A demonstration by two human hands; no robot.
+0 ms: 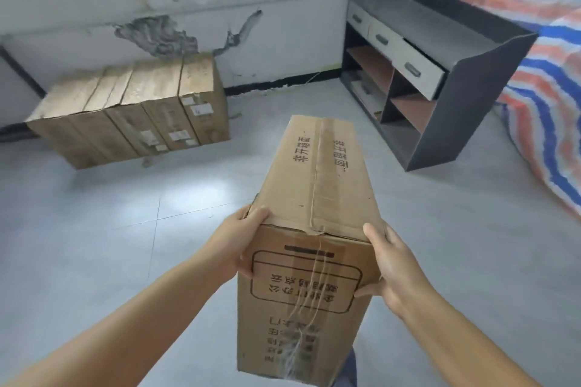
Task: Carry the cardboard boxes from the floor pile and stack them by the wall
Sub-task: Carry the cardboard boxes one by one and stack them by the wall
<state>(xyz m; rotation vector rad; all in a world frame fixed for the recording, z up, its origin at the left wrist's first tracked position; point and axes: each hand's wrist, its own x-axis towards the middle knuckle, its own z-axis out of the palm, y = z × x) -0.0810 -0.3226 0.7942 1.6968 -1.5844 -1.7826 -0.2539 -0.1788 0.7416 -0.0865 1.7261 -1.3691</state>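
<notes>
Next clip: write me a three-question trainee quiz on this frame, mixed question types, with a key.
1. True or false: both hands hold the carried box.
2. Multiple choice: the row of boxes by the wall stands
A. inside the cabinet
B. on the floor, left of the cabinet
C. on the striped tarp
3. Short answer: what state is the rightmost drawer of the cabinet in?

Key
1. True: the left hand grips the near left edge, and the right hand grips the near right edge.
2. B
3. Pulled partly out; the other two look closed.
</notes>
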